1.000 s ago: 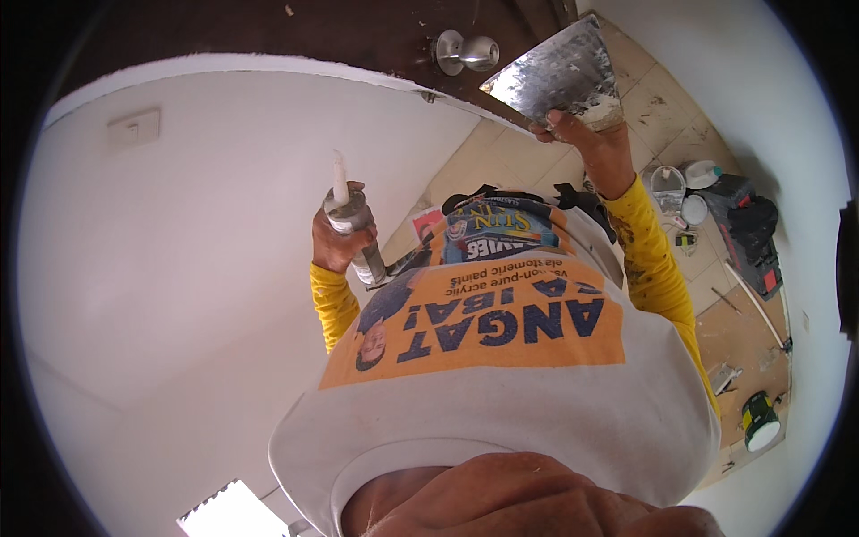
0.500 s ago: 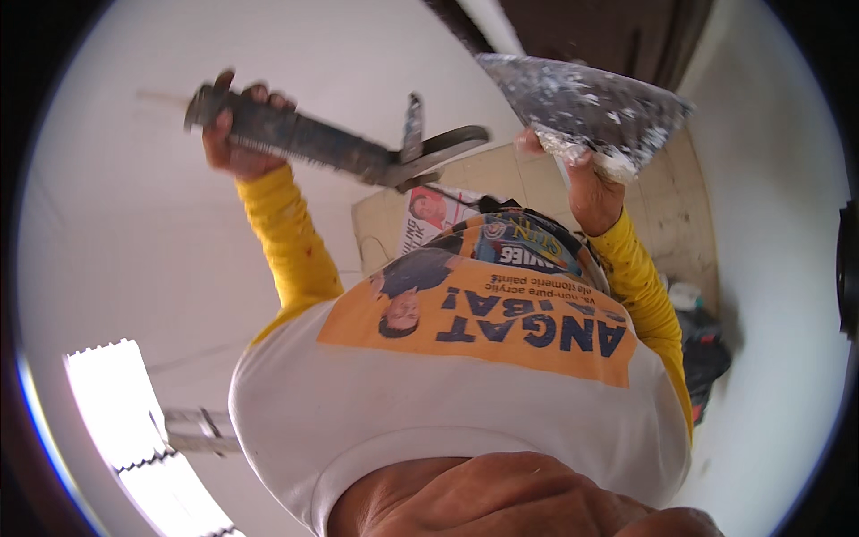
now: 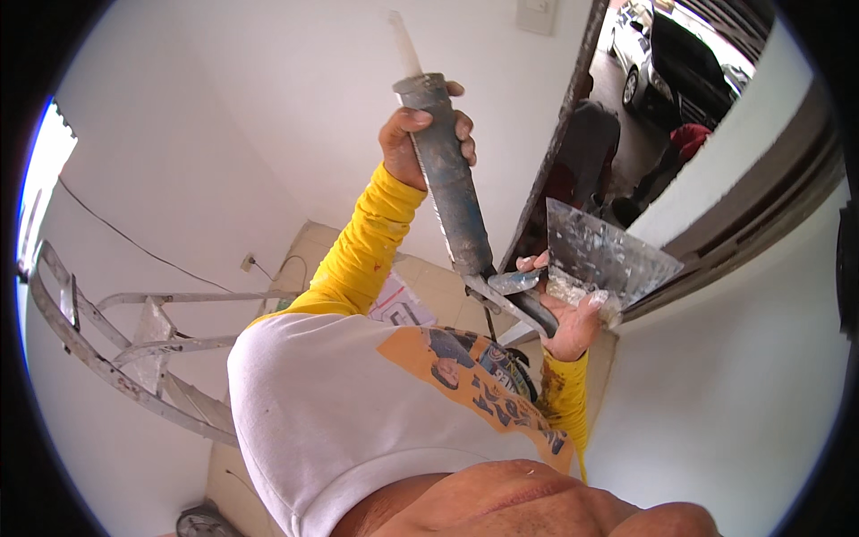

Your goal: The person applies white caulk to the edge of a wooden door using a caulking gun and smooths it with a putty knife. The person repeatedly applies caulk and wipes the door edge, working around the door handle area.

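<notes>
My left hand point(image 3: 420, 139) is closed round the barrel of a dark, dusty caulking gun point(image 3: 453, 201). Its pale nozzle point(image 3: 405, 45) points up and away, toward the white wall. The gun's handle and trigger point(image 3: 519, 300) reach down to my right hand point(image 3: 573, 327), overlapping its palm and fingers; whether that hand grips them I cannot tell. A wide putty knife point(image 3: 608, 255), its blade spotted with white compound, is held in my right hand. White paste point(image 3: 577, 291) is heaped along the blade's lower edge, by the thumb. The knife's handle is hidden.
An aluminium stepladder point(image 3: 134, 349) stands at the left by the wall. A dark-framed doorway point(image 3: 559, 134) opens at upper right, with people beyond it and a car point(image 3: 635, 54) outside. A wall switch point(image 3: 535, 15) and a socket point(image 3: 248, 261) with a cable are on the wall.
The view has turned toward the doorway. The caulking gun has swung from lying sideways to nozzle-up, and its handle end has come against my right hand. The putty knife stays in that hand.
</notes>
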`<state>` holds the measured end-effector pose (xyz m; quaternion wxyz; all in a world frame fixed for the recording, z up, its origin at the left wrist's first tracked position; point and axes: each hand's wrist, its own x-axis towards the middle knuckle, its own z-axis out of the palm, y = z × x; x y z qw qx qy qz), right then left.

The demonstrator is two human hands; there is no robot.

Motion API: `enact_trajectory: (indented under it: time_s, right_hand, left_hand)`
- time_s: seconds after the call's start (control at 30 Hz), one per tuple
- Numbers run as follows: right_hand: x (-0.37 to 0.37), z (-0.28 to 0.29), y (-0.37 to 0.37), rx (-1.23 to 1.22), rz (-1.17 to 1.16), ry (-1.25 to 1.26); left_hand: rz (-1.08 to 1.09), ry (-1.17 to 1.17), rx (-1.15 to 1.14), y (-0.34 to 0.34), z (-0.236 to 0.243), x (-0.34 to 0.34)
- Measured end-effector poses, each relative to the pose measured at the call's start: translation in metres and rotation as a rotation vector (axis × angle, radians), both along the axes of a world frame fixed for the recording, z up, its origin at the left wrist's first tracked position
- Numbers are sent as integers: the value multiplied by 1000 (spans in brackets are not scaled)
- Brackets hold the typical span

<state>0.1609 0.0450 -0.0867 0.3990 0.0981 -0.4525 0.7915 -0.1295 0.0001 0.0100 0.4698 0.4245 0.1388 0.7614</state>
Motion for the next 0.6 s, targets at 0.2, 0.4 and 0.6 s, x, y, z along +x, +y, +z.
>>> enact_trajectory:
  time_s: [0.2,0.4,0.6]
  right_hand:
    - [-2,10,-5,-18,-160,-61]
    - [9,-21,6,239,-505,-200]
    - [25,82,-2,406,-597,-293]
  left_hand:
    - [24,-1,-19,-4,4,2]
    - [-10,11,47,-5,1,-7]
    - [243,531,-95,-26,32,3]
